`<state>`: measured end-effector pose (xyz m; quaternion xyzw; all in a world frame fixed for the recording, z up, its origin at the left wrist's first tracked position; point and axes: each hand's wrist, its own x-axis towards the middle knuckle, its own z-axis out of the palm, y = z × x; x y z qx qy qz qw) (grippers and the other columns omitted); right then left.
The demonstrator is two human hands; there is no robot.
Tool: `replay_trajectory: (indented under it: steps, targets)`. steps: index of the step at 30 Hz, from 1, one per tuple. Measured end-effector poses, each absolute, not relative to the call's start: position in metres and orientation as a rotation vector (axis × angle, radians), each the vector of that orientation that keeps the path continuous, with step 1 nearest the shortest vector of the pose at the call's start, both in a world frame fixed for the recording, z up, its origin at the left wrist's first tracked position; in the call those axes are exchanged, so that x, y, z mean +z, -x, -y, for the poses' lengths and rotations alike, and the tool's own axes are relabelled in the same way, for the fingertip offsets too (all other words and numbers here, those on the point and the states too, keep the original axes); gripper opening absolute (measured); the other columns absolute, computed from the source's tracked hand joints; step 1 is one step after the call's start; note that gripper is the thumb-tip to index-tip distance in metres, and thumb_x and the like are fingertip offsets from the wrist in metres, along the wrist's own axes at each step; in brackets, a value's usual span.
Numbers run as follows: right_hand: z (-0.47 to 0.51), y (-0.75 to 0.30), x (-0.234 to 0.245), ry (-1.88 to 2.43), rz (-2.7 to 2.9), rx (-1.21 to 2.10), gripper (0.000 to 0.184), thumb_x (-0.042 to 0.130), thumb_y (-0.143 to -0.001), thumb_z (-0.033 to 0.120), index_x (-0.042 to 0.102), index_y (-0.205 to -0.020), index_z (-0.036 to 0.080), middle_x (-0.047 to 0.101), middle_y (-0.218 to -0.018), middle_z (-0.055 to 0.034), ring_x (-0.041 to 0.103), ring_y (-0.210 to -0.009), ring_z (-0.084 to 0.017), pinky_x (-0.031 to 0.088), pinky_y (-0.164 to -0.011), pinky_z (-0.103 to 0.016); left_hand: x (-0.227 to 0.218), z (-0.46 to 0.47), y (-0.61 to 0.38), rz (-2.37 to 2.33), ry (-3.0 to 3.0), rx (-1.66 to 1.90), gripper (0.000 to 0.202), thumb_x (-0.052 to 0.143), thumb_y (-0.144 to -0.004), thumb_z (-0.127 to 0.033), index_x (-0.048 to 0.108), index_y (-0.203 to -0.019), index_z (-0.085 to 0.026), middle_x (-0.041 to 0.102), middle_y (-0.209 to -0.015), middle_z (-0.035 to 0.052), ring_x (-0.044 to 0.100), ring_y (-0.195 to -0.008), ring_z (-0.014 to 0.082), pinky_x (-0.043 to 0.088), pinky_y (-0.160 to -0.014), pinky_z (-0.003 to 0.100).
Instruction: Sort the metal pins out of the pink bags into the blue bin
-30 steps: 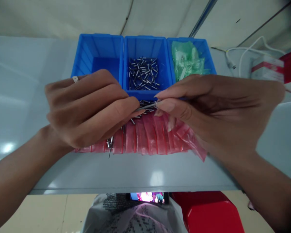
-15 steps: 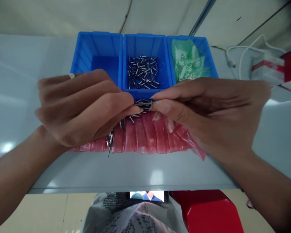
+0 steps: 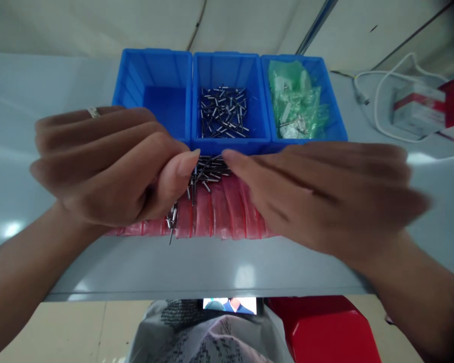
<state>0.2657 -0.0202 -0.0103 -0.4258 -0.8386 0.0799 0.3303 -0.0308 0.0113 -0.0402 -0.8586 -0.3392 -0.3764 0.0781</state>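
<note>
"What stands in front of the hands?"

"Three square blue plastic bins [image 3: 229, 70] sit side by side on a glossy pale grey table [image 3: 212, 269]. The middle bin holds a loose heap of thin steel pins [image 3: 223, 113], and the right bin holds crumpled translucent green plastic bags [image 3: 297, 101]. On the near side, slippery translucent red bags [image 3: 227, 214] overlap in a fanned row against the bins."

"And the hands?"

"The left hand [image 3: 109, 166], wearing a metal ring [image 3: 94, 112], is curled nearly shut, with the thumb laid across the fingers. Whether it pinches a pin is hidden. The right hand [image 3: 325, 196] is motion-blurred, its fingers stretched out and nearly flat, with nothing visible in them."

"Where are the pins nearest them?"

"A small tangle of pins [image 3: 210, 171] lies on the red bags, between the hands and just below the middle bin."

"How would they handle?"

"Smooth and slender, they probably suit fingertip pads and a light, unhurried pinch, one pin at a time."
</note>
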Motion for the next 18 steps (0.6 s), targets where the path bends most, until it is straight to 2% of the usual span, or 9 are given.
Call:
replay_trajectory:
  steps: [2,5,10,14,16,18]
  targets:
    - [0.019,-0.27,-0.012,0.974,2.472,-0.199,0.026,0.065,-0.107,0.024,0.088,-0.098,0.031,0.079,-0.07,0.0061,0.064,-0.059,-0.015,0.04,-0.05,-0.036,-0.034,-0.012,0.026,0.916,2.549,-1.036,0.011,0.063,-0.097,-0.03,0.069,-0.088,-0.03,0.065,-0.07,-0.0012,0.067,-0.067,0.019,0.044,-0.062,0.039]
    - [0.018,-0.276,-0.016,0.85,2.71,-0.575,0.03,0.058,-0.105,0.007,0.085,-0.103,0.019,0.084,-0.088,-0.001,0.066,-0.066,-0.016,0.04,-0.053,-0.036,-0.026,-0.012,0.022,0.832,2.534,-0.953,0.011,0.062,-0.097,-0.02,0.066,-0.09,-0.027,0.064,-0.069,-0.0021,0.063,-0.063,0.0165,0.035,-0.06,0.036]
    - [0.019,-0.275,-0.02,0.86,2.709,-0.66,0.026,0.058,-0.105,0.004,0.081,-0.104,0.015,0.079,-0.086,-0.0026,0.066,-0.068,-0.015,0.038,-0.055,-0.035,-0.024,-0.014,0.023,0.694,2.548,-0.911,0.01,0.066,-0.094,-0.015,0.065,-0.089,-0.023,0.06,-0.067,-0.001,0.059,-0.061,0.0165,0.035,-0.058,0.034]
    - [0.018,-0.272,-0.02,0.841,2.514,-0.573,0.025,0.061,-0.107,0.007,0.079,-0.094,0.017,0.08,-0.087,0.0003,0.067,-0.07,-0.013,0.039,-0.053,-0.034,-0.023,-0.016,0.023,0.659,2.527,-0.932,0.009,0.066,-0.096,-0.018,0.066,-0.088,-0.022,0.057,-0.067,-0.0015,0.057,-0.06,0.0143,0.031,-0.058,0.033]
    - [0.016,-0.272,-0.019,0.817,2.442,-0.484,0.02,0.064,-0.108,0.011,0.08,-0.097,0.018,0.082,-0.092,0.0015,0.07,-0.072,-0.012,0.041,-0.052,-0.033,-0.02,-0.016,0.023,0.617,2.536,-0.929,0.003,0.068,-0.097,-0.02,0.07,-0.096,-0.021,0.063,-0.072,-0.0003,0.064,-0.065,0.0165,0.034,-0.058,0.033]
    - [0.016,-0.272,-0.015,0.767,2.399,-0.313,0.013,0.07,-0.107,0.014,0.081,-0.108,0.02,0.086,-0.1,0.0015,0.075,-0.079,-0.011,0.05,-0.057,-0.03,-0.017,-0.015,0.025,0.643,2.634,-0.855,0.017,0.072,-0.102,-0.032,0.074,-0.116,-0.021,0.074,-0.084,0.0018,0.076,-0.079,0.0217,0.044,-0.06,0.035]
